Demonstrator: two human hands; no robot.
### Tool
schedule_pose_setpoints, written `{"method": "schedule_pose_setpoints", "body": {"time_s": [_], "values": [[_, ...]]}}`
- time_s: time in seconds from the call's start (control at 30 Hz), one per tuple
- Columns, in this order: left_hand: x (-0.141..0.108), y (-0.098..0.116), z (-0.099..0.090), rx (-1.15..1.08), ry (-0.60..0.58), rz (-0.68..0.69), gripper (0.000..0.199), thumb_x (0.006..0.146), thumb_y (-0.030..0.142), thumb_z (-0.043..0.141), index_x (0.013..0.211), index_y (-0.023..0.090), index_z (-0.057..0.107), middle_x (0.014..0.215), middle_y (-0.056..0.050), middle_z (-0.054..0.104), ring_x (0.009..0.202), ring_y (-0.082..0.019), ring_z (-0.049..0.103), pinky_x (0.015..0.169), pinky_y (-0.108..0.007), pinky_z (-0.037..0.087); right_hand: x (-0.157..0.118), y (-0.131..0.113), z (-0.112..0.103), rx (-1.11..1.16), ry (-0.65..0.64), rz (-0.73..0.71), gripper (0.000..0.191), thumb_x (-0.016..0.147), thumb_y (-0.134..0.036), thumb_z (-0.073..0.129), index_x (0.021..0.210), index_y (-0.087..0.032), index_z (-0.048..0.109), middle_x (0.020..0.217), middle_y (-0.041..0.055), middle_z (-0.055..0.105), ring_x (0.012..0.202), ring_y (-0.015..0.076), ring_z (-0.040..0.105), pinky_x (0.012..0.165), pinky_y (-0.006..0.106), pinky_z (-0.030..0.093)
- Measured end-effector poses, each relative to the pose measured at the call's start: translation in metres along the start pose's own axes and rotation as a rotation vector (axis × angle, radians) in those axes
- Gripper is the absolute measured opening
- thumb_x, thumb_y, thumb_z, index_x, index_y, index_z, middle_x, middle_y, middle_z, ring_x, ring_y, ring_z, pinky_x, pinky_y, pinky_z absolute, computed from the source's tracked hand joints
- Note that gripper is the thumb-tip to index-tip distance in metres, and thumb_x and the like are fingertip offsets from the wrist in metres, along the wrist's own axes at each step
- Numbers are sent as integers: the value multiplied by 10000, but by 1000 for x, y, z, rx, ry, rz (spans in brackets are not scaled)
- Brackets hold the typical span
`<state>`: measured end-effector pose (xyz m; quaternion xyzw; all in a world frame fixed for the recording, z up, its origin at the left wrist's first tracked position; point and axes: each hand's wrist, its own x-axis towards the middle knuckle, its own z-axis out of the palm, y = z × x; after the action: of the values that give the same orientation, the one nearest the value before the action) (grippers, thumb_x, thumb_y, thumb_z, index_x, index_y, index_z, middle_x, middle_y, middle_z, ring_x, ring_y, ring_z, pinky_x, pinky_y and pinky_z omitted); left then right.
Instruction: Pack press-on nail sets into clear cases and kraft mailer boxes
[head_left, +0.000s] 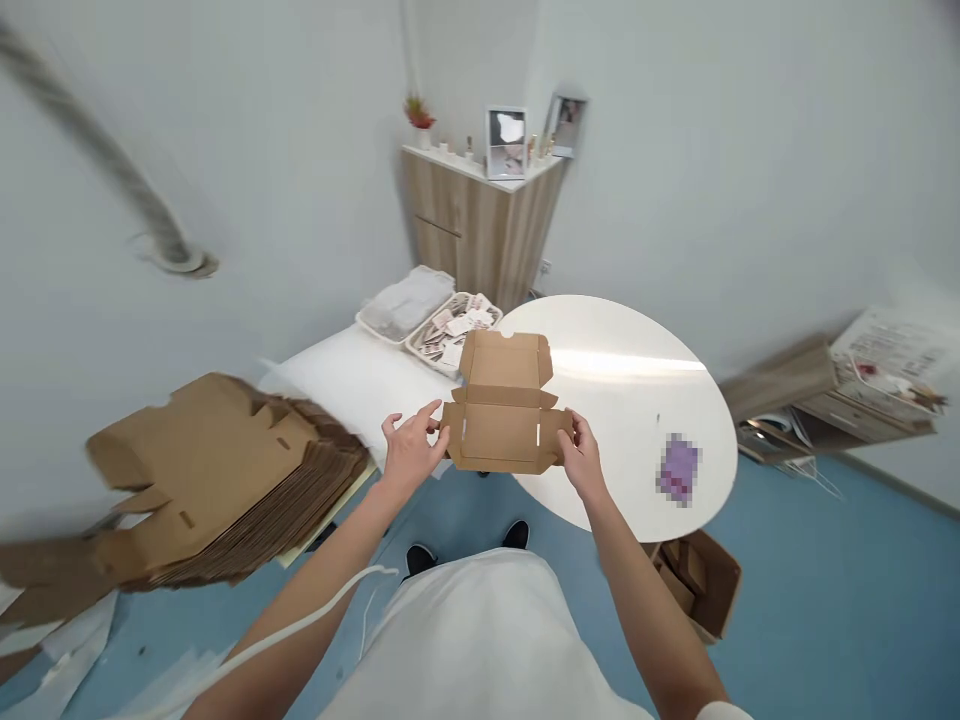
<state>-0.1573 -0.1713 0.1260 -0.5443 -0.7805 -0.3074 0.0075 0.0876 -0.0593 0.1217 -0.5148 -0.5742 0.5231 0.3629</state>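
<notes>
An unfolded brown cardboard box blank (501,432) is held up in front of me, its lid panel pointing away and its side flaps spread. My left hand (412,445) pinches the left flap between thumb and fingers. On the opposite side my right hand (582,455) grips the right flap, thumb on top. Two narrow slots show in the blank's main panel. Behind and below it lie the white round table (615,420) and a white surface (337,385) on the left.
A tall stack of flat cardboard blanks (225,480) leans at the left. White baskets (454,335) of small cards and bags stand behind. A purple blurred packet (679,468) lies on the table's right. Below its edge is an open carton (716,590). A white cable (300,625) crosses my left arm.
</notes>
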Motion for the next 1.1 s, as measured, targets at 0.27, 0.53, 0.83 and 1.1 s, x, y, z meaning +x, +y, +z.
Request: {"method": "schedule_pose_setpoints", "body": {"time_s": [0.27, 0.53, 0.83, 1.1], "values": [[30, 86, 100, -117, -390, 25, 403, 773, 358, 458, 1145, 206, 423, 779, 11, 672, 702, -155, 611, 885, -384, 297, 7, 76, -108, -95, 141, 153, 484, 753, -310, 372, 1219, -195, 433, 1192, 73, 524, 996, 192, 526, 796, 314, 438], [42, 111, 154, -120, -619, -39, 418, 756, 375, 475, 1139, 215, 428, 826, 6, 678, 766, -172, 616, 827, -358, 365, 0, 128, -131, -125, 147, 285, 623, 693, -202, 392, 1311, -195, 313, 1224, 66, 506, 1034, 172, 525, 833, 298, 436], [69, 101, 188, -58, -691, -83, 379, 748, 403, 478, 1083, 224, 472, 840, -8, 679, 823, -195, 617, 902, -418, 291, 2, 126, -111, -102, 163, 361, 652, 702, -204, 431, 1328, -210, 248, 1242, 93, 476, 776, 119, 603, 710, 265, 475], [82, 80, 202, -111, -658, -21, 430, 743, 430, 478, 1116, 220, 446, 1017, -64, 633, 958, -229, 565, 906, -440, 286, 4, 132, -94, -235, 273, 444, 689, 705, -194, 436, 1347, -208, 186, 1274, 106, 444, 882, 155, 590, 782, 307, 462]]}}
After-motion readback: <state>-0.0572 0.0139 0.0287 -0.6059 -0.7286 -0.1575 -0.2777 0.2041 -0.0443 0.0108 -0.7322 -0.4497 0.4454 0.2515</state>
